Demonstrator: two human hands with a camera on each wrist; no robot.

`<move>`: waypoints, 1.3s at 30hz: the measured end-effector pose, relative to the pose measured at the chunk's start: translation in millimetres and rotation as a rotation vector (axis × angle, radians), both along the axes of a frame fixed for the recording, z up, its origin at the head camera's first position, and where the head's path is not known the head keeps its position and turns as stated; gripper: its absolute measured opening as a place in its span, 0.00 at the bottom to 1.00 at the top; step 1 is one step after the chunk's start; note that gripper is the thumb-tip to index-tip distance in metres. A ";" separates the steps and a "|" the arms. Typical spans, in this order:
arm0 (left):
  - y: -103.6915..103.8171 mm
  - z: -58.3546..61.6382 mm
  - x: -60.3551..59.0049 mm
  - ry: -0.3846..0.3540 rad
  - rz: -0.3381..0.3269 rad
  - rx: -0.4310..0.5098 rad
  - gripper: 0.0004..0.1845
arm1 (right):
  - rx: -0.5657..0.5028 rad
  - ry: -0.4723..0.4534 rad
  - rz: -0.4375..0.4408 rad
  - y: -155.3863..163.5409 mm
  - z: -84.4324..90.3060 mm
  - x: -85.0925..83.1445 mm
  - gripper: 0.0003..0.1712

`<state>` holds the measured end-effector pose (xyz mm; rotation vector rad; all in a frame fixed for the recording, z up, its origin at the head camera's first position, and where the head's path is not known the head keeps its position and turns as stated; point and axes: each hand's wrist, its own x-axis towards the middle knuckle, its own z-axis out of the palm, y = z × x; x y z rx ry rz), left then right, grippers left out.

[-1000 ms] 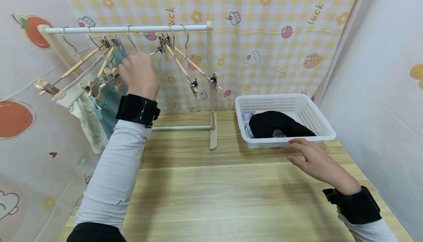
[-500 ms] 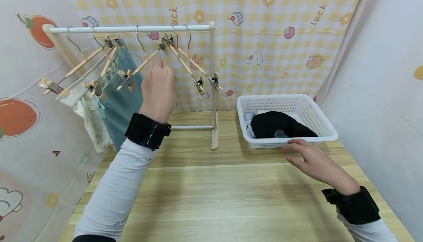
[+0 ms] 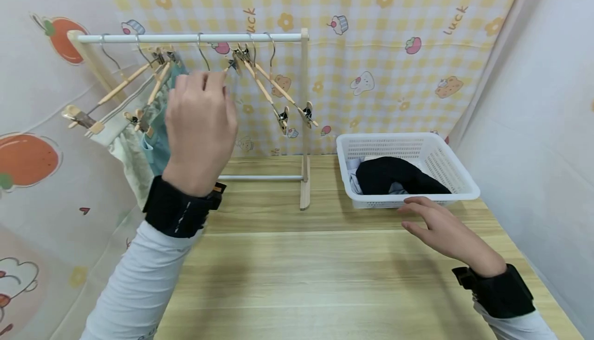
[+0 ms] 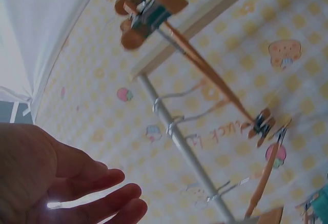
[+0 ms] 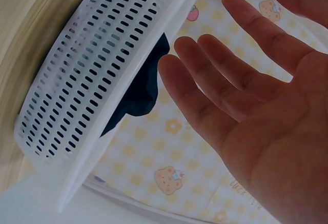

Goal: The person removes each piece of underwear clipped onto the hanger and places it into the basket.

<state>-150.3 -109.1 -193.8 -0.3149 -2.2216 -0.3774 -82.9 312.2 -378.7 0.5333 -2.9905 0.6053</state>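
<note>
At the back left of the bench [image 3: 297, 273], a small rack stands with a white rail [image 3: 195, 37] carried on wooden posts. The left hand [image 3: 200, 123] is raised in front of the rail, its back to the head camera. In the left wrist view its fingers [image 4: 97, 193] lie straight and loosely spread, gripping nothing. Whether the fingertips touch a hanger cannot be told from the head view.

Two empty clip hangers [image 3: 274, 90] hang near the rail's right post, sloping down to the right, their clips apart from the hand. Further left, more hangers carry a teal garment [image 3: 160, 144] and a pale garment [image 3: 125, 159], both partly behind the hand and drooping past the bench's left edge. The loaded hangers are crowded at the left end, so free rail shows only in the middle, where the hand is.

At the back right corner sits a white basket [image 3: 459, 175] holding a dark garment [image 3: 394, 177] over a lighter one. The right hand [image 3: 441, 229] hovers palm-down just in front of the basket's near rim. Its fingers [image 5: 225, 80] are straight and slightly parted, holding nothing; contact with the rim is not evident.

The bench's front and middle are bare wood, giving open room between the two hands. A curtain closes in tight on the right of the basket, and a patterned cloth hangs behind the rack.
</note>
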 end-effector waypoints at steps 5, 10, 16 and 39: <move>-21.0 21.3 3.9 0.010 0.059 0.060 0.17 | -0.003 -0.002 -0.002 -1.8 -1.4 0.1 0.16; -48.3 42.4 3.3 -0.064 0.167 0.145 0.22 | -0.006 0.000 -0.002 -1.6 -2.0 -0.5 0.16; -83.1 53.3 -9.7 -0.253 0.294 0.165 0.29 | -0.009 0.007 0.000 -0.3 -3.0 0.1 0.16; -140.0 2.5 -66.5 -0.554 0.303 -0.045 0.15 | -0.010 0.018 0.004 4.2 -5.4 4.9 0.16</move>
